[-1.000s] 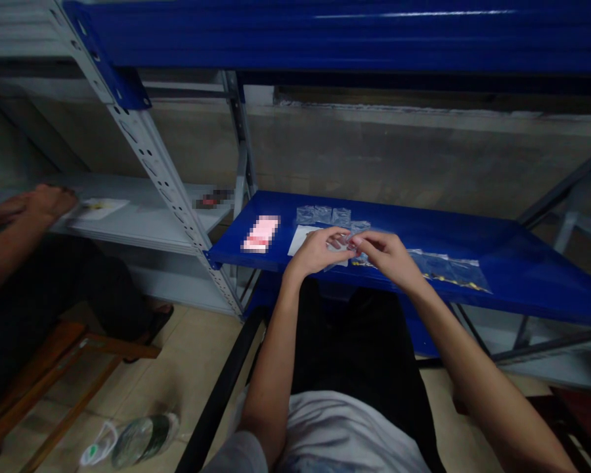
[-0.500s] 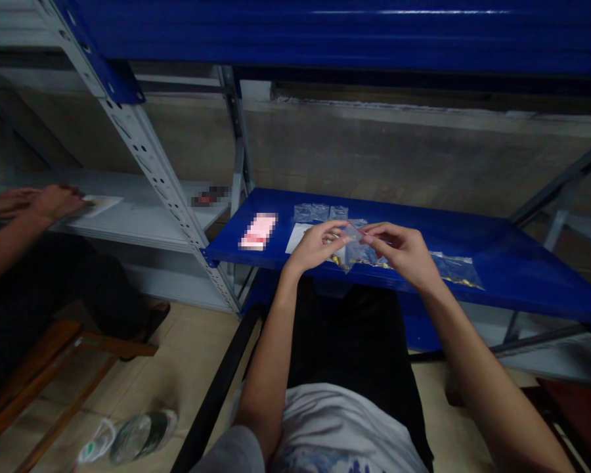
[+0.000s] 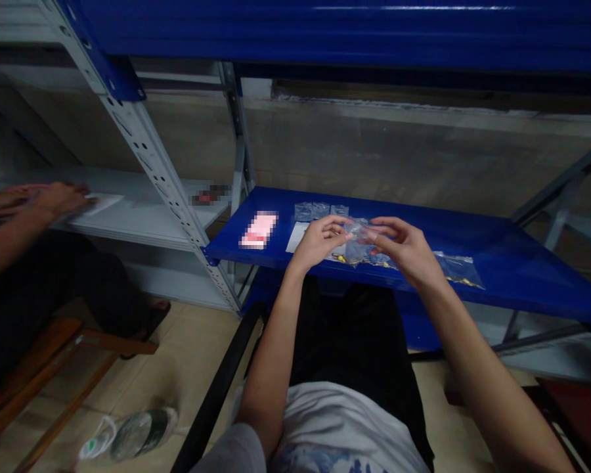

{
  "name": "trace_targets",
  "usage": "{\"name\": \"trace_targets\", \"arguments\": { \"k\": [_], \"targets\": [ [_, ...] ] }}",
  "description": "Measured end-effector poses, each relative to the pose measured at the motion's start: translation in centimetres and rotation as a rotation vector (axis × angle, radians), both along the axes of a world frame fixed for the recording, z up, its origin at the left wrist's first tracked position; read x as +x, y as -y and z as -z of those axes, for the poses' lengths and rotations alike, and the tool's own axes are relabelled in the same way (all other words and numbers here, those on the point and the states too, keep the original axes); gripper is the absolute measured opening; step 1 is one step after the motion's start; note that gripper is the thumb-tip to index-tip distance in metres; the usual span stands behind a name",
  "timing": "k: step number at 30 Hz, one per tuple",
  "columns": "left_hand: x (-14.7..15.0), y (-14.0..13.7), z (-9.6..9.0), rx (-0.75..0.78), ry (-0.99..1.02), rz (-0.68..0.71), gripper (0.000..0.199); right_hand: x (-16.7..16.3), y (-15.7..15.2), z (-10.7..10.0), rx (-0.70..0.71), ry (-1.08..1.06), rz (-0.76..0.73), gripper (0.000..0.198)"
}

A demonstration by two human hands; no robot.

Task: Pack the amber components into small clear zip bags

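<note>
Clear bag (image 3: pixel 357 244) — pinched between left hand (image 3: pixel 319 242), right hand (image 3: pixel 404 249)

Left hand (image 3: pixel 318 242) and right hand (image 3: pixel 404 248) pinch a clear bag (image 3: pixel 357 242) above the blue shelf (image 3: pixel 512 263).

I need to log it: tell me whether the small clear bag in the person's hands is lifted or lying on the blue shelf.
Lifted. The small clear bag hangs between the left hand and right hand, above the blue shelf.

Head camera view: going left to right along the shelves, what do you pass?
Co-worker's hand → pink card → left hand → small clear bag → right hand → flat plastic bags.
</note>
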State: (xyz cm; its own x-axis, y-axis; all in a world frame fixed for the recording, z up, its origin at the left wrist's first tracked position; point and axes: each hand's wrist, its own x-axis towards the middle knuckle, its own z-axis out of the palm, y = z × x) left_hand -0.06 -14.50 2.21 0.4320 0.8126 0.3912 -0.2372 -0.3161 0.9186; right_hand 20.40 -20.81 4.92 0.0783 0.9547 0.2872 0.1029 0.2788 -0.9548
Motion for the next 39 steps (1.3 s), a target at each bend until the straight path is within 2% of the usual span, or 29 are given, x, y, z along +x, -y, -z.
{"name": "trace_targets", "arguments": {
  "k": [3, 12, 19, 27, 32, 39],
  "targets": [
    [0.3, 0.1, -0.1, 0.005, 0.005, 0.001, 0.032, -0.1, 0.0, 0.1, -0.065, -0.016, -0.025, 0.046],
    [0.2, 0.2, -0.5, 0.011, -0.04, -0.057, 0.021, 0.3, -0.3, 0.4, -0.041, -0.012, -0.007, 0.045],
    [0.4, -0.3, -0.2, 0.042, -0.076, -0.089, 0.017, 0.5, -0.2, 0.3, -0.033, 0.058, 0.018, 0.051],
    [1.3, -0.4, 0.5, 0.065, -0.089, -0.07, 0.014, 1.0, -1.0, 1.4, -0.185, -0.018, 0.038, 0.052],
    [1.3, -0.5, 0.7, 0.086, -0.072, -0.122, 0.011, 1.2, -0.9, 1.1, -0.114, -0.01, 0.036, 0.047],
    [1.7, -0.2, 0.6, 0.058, -0.044, -0.104, 0.017, 1.2, -0.8, 0.9, 0.005, 0.088, 0.052, 0.035]
  ]
}}
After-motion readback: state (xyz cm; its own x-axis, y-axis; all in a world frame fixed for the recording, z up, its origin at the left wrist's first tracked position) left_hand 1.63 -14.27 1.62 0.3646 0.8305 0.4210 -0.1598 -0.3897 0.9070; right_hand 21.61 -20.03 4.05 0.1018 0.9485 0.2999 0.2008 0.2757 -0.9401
